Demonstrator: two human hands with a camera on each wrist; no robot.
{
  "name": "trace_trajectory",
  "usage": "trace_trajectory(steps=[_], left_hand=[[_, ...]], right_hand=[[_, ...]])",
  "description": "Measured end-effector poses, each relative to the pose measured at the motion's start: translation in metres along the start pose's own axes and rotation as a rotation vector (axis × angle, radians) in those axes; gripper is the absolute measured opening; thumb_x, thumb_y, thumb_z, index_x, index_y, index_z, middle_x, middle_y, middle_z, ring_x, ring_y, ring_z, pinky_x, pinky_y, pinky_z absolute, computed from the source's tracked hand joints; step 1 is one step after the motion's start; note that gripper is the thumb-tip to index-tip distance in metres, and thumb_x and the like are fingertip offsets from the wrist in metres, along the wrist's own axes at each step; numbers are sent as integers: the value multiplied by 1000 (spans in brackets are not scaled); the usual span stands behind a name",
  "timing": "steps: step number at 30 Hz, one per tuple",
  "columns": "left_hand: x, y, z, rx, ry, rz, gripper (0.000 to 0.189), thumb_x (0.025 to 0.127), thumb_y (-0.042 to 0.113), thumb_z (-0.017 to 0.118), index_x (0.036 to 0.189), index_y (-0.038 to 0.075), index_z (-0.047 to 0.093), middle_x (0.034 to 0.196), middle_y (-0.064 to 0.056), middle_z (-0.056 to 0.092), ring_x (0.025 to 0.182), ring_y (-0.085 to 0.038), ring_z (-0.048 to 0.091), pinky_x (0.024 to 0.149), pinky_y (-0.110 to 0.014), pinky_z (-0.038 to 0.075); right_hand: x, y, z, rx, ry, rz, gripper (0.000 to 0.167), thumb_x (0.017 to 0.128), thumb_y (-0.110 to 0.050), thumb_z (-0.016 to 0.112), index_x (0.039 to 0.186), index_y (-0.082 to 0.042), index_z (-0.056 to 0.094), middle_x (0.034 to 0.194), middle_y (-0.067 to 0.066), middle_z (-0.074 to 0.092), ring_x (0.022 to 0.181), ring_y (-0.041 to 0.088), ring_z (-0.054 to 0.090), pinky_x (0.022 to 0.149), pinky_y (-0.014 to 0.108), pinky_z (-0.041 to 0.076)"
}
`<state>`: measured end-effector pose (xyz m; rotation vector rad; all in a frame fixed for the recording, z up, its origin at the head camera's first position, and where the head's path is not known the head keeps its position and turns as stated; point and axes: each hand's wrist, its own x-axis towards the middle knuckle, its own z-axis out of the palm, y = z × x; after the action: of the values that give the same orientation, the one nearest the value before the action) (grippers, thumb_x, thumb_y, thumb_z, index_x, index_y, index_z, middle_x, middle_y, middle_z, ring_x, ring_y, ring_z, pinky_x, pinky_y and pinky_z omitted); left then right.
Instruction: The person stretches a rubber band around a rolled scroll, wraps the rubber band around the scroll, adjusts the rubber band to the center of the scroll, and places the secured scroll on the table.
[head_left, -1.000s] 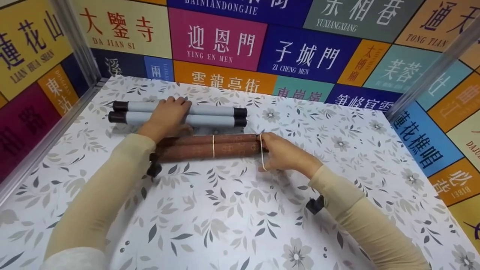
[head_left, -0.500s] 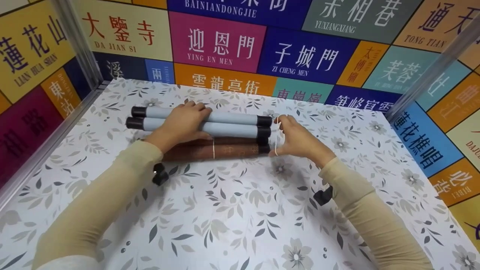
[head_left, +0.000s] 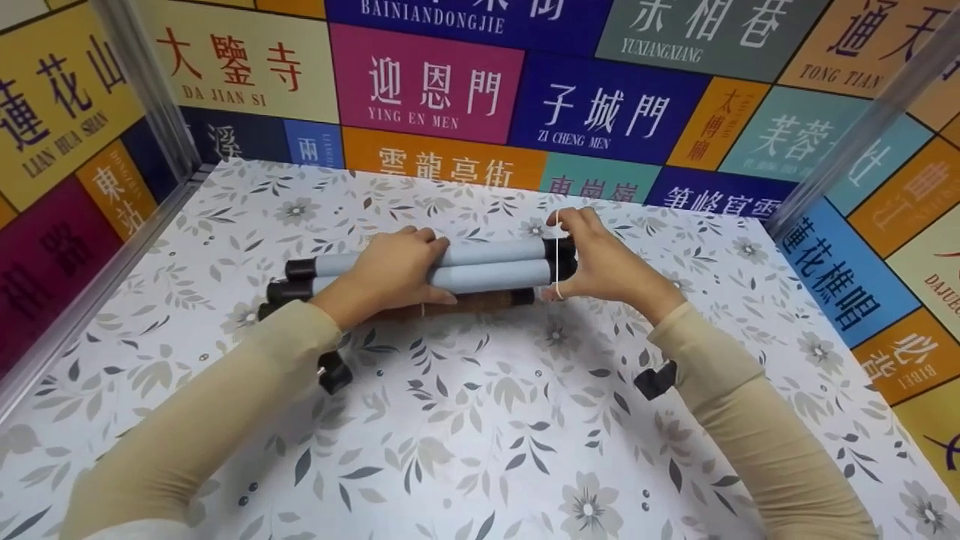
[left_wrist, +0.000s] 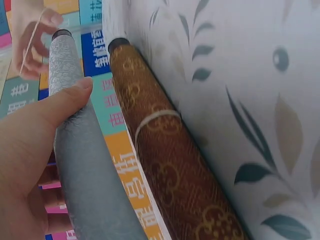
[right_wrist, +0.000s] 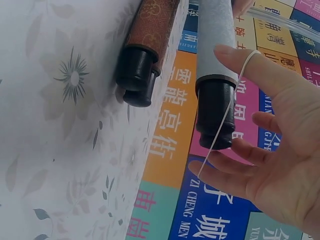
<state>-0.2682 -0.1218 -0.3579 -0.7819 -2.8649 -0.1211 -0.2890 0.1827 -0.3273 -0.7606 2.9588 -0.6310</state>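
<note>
Two pale blue scrolls (head_left: pixel 496 273) are held up above the tabletop (head_left: pixel 480 450) by the curled fingers of the left hand (head_left: pixel 396 270), their long axis aimed at the right hand (head_left: pixel 611 259); the black ends (right_wrist: pixel 214 106) are bracketed by its wide-spread fingers, spanned by a white band (head_left: pixel 557 257).

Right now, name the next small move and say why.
Probably ease the right hand leftward, sliding the white band along the pale blue rolls: the left hand grips them, the stretched band crosses their black ends, and the brown rolls nearby already wear a second band.
</note>
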Motion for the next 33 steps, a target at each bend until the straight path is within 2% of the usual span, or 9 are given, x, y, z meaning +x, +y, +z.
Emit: trace_trajectory(steps=[3,7,12,17,24,28,33], left_hand=[[-1,6,-1,-10,-10,4,69,75,67,72,113,10,61,107,-9,65,91,-28,62,72,-45,54],[-2,8,-1,-23,8,10,71,75,67,72,116,10,62,108,-9,66,90,-28,63,72,-44,55],[-3,10,-3,-70,26,4,73,75,68,71,119,11,63,105,-7,67,88,-26,63,73,-43,55],[-3,12,-5,-82,29,37,73,74,67,72,119,11,63,106,-8,67,87,-26,64,74,-44,55],[-5,12,1,-60,16,79,73,72,65,76,121,11,63,104,-7,65,87,-25,63,73,-42,55],[-6,12,6,-63,44,84,72,71,63,78,118,11,63,102,-6,64,86,-24,62,70,-41,55],[-5,10,3,-81,50,71,76,70,64,78,123,12,63,108,-7,67,89,-26,63,72,-42,55]], right_hand=[[0,-1,0,3,-4,-19,92,63,-36,92,135,-20,37,134,14,40,119,34,50,103,52,47],[1,3,2,26,0,-38,91,62,-36,93,134,-19,39,134,16,41,117,33,51,105,52,45],[2,9,4,101,22,-36,92,61,-32,94,134,-18,39,133,15,41,116,30,49,107,51,42],[2,12,4,166,33,-48,92,60,-33,95,133,-19,40,130,12,42,114,27,50,104,49,41],[5,17,4,223,-88,-87,90,62,-35,94,133,-14,44,131,12,55,118,28,57,105,46,43],[4,19,7,200,-104,-74,82,61,-38,94,127,-16,50,120,8,63,107,25,60,97,42,46],[7,18,7,127,-30,-85,71,59,-45,93,116,-20,59,110,1,66,96,20,58,91,38,45]])
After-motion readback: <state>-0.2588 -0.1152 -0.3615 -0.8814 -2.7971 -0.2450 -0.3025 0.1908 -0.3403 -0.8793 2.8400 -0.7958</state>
